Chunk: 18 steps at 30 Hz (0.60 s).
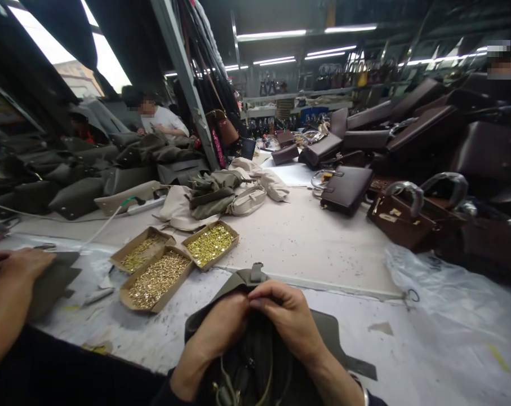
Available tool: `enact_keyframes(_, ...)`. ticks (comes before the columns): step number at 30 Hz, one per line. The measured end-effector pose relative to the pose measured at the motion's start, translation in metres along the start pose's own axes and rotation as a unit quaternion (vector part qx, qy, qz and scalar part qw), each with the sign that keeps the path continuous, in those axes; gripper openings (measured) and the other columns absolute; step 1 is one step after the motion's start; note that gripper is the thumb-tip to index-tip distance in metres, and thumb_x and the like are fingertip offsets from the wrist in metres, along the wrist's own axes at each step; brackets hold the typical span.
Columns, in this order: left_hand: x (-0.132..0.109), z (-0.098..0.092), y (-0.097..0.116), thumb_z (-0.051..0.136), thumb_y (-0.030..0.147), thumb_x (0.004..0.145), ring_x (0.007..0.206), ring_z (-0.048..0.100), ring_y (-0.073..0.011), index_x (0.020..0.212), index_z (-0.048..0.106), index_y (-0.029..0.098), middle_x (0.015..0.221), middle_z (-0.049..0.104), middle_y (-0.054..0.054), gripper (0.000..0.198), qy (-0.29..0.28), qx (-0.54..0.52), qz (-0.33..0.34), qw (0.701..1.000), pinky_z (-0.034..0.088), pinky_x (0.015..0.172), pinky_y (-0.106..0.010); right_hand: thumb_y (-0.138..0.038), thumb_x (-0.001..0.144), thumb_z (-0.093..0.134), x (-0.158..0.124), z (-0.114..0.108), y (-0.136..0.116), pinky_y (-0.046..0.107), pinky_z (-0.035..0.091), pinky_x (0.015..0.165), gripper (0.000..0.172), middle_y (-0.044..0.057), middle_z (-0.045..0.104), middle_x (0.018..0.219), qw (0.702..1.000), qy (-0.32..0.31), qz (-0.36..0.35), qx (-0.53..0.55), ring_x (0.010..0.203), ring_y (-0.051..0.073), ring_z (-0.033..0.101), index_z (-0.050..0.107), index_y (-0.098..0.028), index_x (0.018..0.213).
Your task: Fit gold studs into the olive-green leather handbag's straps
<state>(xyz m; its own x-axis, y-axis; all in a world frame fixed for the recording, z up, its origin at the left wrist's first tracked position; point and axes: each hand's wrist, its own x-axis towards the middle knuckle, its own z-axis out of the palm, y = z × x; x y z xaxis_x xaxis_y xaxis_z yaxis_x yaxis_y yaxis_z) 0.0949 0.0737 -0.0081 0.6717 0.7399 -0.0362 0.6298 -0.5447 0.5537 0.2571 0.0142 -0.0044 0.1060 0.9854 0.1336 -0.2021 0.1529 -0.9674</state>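
Note:
An olive-green leather bag (323,332) lies at the table's near edge, right in front of me. My left hand (217,332) is curled over its top opening, fingers closed on the leather. My right hand (287,313) meets it from the right, fingertips pinched together on the bag's upper edge beside a small strap tab (257,273). Whether a small part sits between the fingertips is hidden. Metal rings and fittings show inside the bag (238,383) below my hands.
Three cardboard trays of small gold hardware (158,279) (210,243) (140,252) sit to the left. Another person's hands (10,276) rest on olive leather at far left. Green bag pieces (213,192), brown handbags (348,189) and clear plastic sheeting (453,304) crowd the table.

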Motion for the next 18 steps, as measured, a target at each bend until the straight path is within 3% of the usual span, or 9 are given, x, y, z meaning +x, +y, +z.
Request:
enact_keyframes(2,-0.01,-0.017,0.009,0.047,0.013,0.09,0.075,0.071,-0.0199,0.088,0.078,0.02,0.081,0.077,-0.006,0.032,0.007,-0.017,0.018,1.0,0.056,0.072,-0.027,-0.022,0.079,0.08,0.001,0.0,0.0,0.025,0.05,0.079,0.006,-0.002,0.076,0.082,0.999,0.012,0.008,0.033,0.081,0.016,0.067,0.081,-0.026,0.083)
enact_keyframes(4,-0.021,-0.029,0.016,0.05,0.021,0.096,0.086,0.073,-0.0193,0.1,0.078,0.022,0.092,0.078,-0.005,0.028,0.051,-0.061,0.024,0.997,0.056,0.079,-0.026,-0.023,0.078,0.081,0.0,0.001,0.001,0.024,0.05,0.079,0.004,-0.002,0.076,0.081,0.997,0.026,0.02,0.074,0.081,0.016,0.067,0.081,-0.025,0.081)
enact_keyframes(9,-0.035,-0.035,0.02,0.062,0.033,0.094,0.09,0.075,-0.02,0.102,0.079,0.023,0.096,0.08,-0.003,0.021,0.166,-0.165,-0.098,0.967,0.059,0.083,-0.025,-0.029,0.072,0.088,-0.003,0.007,0.005,0.026,0.052,0.076,0.013,-0.001,0.076,0.079,0.978,0.041,0.062,0.196,0.075,0.016,0.067,0.078,-0.025,0.08)
enact_keyframes(11,-0.036,-0.033,0.022,0.061,0.034,0.094,0.085,0.075,-0.0203,0.102,0.079,0.022,0.093,0.08,-0.003,0.023,0.176,-0.173,-0.121,0.961,0.059,0.08,-0.026,-0.028,0.073,0.088,-0.003,0.009,0.006,0.026,0.052,0.078,0.011,-0.001,0.076,0.08,0.985,0.036,0.039,0.164,0.078,0.017,0.067,0.079,-0.026,0.079)
enact_keyframes(18,-0.037,-0.029,0.031,0.056,0.035,0.096,0.08,0.075,-0.0195,0.101,0.08,0.022,0.092,0.081,-0.003,0.028,0.168,-0.166,-0.104,0.966,0.061,0.077,-0.025,-0.028,0.077,0.087,-0.004,0.013,0.012,0.028,0.051,0.08,0.006,0.002,0.07,0.092,0.996,0.047,-0.048,0.066,0.088,0.019,0.064,0.081,-0.028,0.076)
